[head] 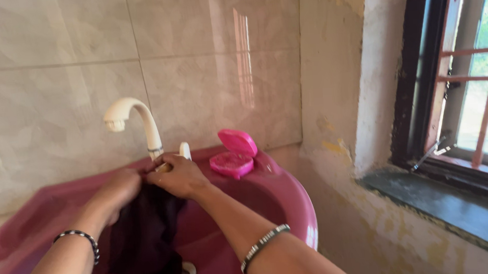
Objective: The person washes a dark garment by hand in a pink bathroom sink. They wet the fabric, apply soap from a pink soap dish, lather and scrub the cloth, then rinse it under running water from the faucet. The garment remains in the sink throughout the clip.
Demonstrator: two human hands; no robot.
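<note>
Two hands grip one dark cloth (148, 233). The left hand (120, 187) and right hand (181, 177) are closed on its top edge, knuckles touching, with the cloth hanging below them into one glossy maroon basin (293, 199). One curved cream tap (136, 121) stands just beyond the hands. One open pink soap case (232, 154) sits right of them on the rim. The basin's round drain (187, 273) lies below.
</note>
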